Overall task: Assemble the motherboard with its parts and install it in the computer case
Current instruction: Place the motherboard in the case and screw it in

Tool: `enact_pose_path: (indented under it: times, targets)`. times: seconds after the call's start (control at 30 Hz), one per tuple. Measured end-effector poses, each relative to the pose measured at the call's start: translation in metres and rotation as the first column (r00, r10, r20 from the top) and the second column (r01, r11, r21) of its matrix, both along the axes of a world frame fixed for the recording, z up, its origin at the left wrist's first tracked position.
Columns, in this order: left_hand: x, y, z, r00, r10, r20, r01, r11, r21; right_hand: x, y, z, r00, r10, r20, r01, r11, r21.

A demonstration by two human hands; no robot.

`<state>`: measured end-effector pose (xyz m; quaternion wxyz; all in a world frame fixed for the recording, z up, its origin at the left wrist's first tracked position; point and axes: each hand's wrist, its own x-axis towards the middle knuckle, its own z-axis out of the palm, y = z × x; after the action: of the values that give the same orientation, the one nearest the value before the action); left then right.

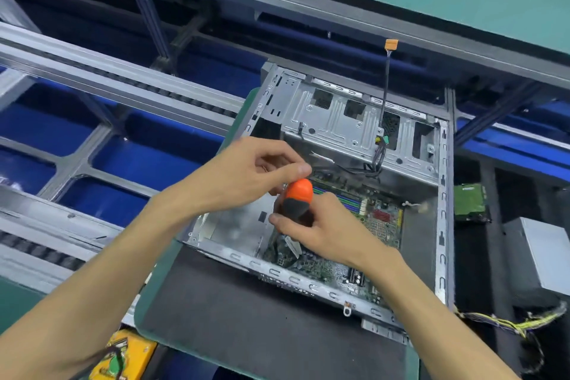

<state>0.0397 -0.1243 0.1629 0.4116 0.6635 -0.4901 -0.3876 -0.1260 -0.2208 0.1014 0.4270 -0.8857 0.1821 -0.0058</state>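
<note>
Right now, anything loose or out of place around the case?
Yes. A black cable with an orange connector sticks up out of the computer case, unplugged. A green-topped drive and a wire bundle lie outside the case to its right.

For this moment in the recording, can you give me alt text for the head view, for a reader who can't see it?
A person's right hand grips an orange-and-black screwdriver upright over the motherboard inside an open metal computer case, while the left hand touches the handle's top. A hard drive lies right of the case.
</note>
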Motion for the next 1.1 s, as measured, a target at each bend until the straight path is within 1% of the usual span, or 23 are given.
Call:
enact_pose_path:
  times: [0.17,0.57,0.73,0.93,1.03,1.1]
  targets:
    - [0.002,0.005,-0.004,0.998,-0.055,-0.012,0.055,0.998,-0.005,0.003,0.002,-0.007,0.999,0.049,-0.011,-0.050,0.998,-0.038]
    - [0.004,0.015,-0.011,0.996,-0.045,-0.075,0.045,0.999,0.002,0.005,0.005,-0.017,0.997,0.063,-0.041,-0.065,0.997,-0.044]
    - [0.004,0.016,-0.013,0.997,-0.037,-0.068,0.037,0.999,0.002,0.005,0.006,-0.021,0.997,0.069,-0.035,-0.071,0.996,-0.053]
    - [0.003,0.020,-0.013,0.999,-0.050,-0.008,0.051,0.998,0.035,0.003,0.006,-0.024,0.993,0.118,0.000,-0.117,0.992,-0.052]
    - [0.004,0.023,-0.011,0.990,-0.034,0.136,0.023,0.997,0.080,0.003,0.005,-0.023,0.989,0.147,-0.001,-0.147,0.985,-0.089]
    - [0.002,0.024,-0.006,0.970,-0.052,0.239,0.021,0.991,0.133,0.003,0.005,-0.022,0.986,0.167,-0.003,-0.166,0.982,-0.093]
